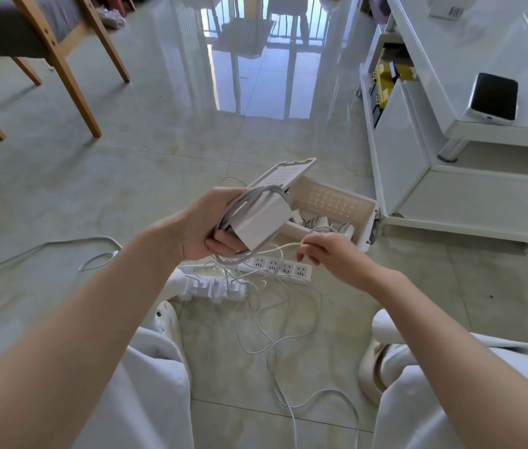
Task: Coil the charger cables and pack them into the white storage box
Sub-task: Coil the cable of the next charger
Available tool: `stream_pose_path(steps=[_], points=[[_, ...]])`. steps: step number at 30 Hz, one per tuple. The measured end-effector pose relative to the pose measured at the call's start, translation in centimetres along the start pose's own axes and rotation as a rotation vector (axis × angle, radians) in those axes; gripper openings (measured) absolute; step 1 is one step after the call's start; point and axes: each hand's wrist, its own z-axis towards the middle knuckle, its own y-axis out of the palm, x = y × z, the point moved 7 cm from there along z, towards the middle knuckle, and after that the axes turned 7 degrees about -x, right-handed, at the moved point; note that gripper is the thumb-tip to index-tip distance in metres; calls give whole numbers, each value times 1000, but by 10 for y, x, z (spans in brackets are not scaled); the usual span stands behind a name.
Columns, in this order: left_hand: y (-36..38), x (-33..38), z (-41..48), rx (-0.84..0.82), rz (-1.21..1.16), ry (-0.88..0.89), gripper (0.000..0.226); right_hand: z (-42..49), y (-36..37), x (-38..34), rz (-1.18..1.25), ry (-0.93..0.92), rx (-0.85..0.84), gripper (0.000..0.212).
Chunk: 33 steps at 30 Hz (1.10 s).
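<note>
My left hand (206, 223) grips a white charger brick (261, 220) with several loops of its grey cable wound around it. My right hand (326, 252) pinches the loose run of that cable (283, 247), which trails down to the floor between my knees. Just behind my hands the white storage box (364, 222) stands on the tiles with its lid (283, 175) tipped up; a few coiled chargers lie inside it. A tangle of white cables (275, 322) spreads over the floor below my hands.
Two white power strips (283, 267) (214, 285) lie under my hands. Another loose cable (62, 249) runs off to the left. A white TV stand (470, 176) with a phone (494, 97) on top is at the right, wooden chair legs (65, 69) at the far left.
</note>
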Motion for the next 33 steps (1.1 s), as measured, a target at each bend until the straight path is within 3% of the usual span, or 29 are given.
stream_pose_path(steps=[5, 8, 14, 16, 19, 25, 29, 33], points=[[-11, -1, 2, 95, 219, -81, 36, -10, -36, -15, -107, -10, 222, 18], [-16, 2, -1, 253, 483, -117, 40, -23, -53, -29, -229, -18, 349, 18], [-24, 2, 1, 524, 670, -102, 28, -33, -45, -36, -289, 4, 341, 22], [-28, 3, 2, 563, 743, -85, 39, -33, -41, -35, -264, 21, 319, 22], [-32, 5, 2, 622, 996, -107, 53, -35, -38, -33, -210, 28, 310, 22], [-32, 12, 0, 782, 1381, -57, 40, -31, -32, -33, -48, 18, 321, 18], [-33, 21, -4, 894, 1384, 37, 41, -29, -26, -39, 165, -17, 289, 19], [-26, 32, -13, 1019, 1336, 187, 43, -26, -29, -47, 555, -60, 271, 25]])
